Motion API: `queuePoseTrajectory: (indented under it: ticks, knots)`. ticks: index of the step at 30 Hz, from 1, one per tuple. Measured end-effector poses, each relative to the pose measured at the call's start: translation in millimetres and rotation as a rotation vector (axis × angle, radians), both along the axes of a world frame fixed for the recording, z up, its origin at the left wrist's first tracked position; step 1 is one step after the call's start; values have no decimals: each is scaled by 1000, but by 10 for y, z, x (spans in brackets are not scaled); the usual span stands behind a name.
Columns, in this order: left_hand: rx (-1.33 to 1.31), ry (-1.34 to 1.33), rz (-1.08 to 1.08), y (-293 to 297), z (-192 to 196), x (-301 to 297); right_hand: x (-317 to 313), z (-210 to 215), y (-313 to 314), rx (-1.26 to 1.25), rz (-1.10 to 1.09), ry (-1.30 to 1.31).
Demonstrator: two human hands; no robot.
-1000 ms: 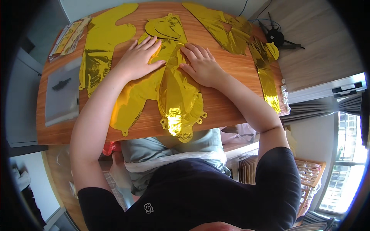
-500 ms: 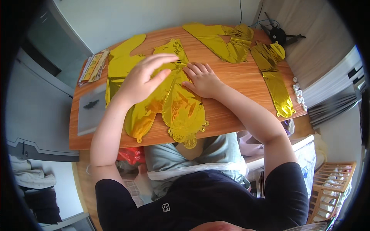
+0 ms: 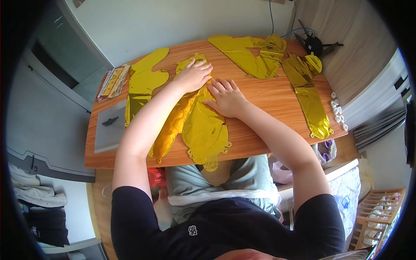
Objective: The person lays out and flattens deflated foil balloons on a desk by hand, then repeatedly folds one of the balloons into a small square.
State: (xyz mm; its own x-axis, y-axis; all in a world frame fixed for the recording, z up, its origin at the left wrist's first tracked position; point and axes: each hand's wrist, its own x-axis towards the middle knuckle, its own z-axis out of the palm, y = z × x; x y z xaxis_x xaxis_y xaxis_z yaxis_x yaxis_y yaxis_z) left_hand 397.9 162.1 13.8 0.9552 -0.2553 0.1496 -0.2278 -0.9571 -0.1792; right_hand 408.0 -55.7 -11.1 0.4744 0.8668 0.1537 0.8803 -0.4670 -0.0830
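A flat gold foil balloon (image 3: 203, 130) lies in front of me, its lower tip hanging over the table's near edge. My left hand (image 3: 194, 77) rests palm down on its upper part, fingers stretched out. Close beside it, my right hand (image 3: 227, 99) lies flat along the balloon's right edge, fingers spread, partly on the foil and partly on the wood. Both hands are open and hold nothing. Left of my forearm lies another gold foil balloon (image 3: 145, 76). One more foil balloon (image 3: 255, 56) lies at the back, and a long one (image 3: 312, 102) at the right.
The wooden table (image 3: 264, 99) carries printed papers (image 3: 113, 82) and a clear plastic sheet (image 3: 108, 130) with a dark item at the left. White ribbon rolls (image 3: 336, 108) line the right edge. A black router (image 3: 313, 44) with antennas stands at the back right.
My left hand has come down from above the balloon and now presses on its upper part, farther away. The right hand stays nearly in place. The view has tilted slightly.
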Motion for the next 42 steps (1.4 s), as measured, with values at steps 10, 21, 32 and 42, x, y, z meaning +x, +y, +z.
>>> queuePoseTrajectory:
  ticks: [10, 21, 32, 42]
  knots:
    - [-118, 101, -14, 74, -113, 38, 15, -54, -32, 5, 8, -58]
    - [-124, 122, 20, 123, -199, 71, -7, -2, -18, 44, -3, -29]
    - [-259, 118, 30, 87, -225, 44, -77, 28, -16, 66, -16, -31]
    - [-245, 148, 41, 81, -182, 71, -101, -22, -27, 59, -32, -41]
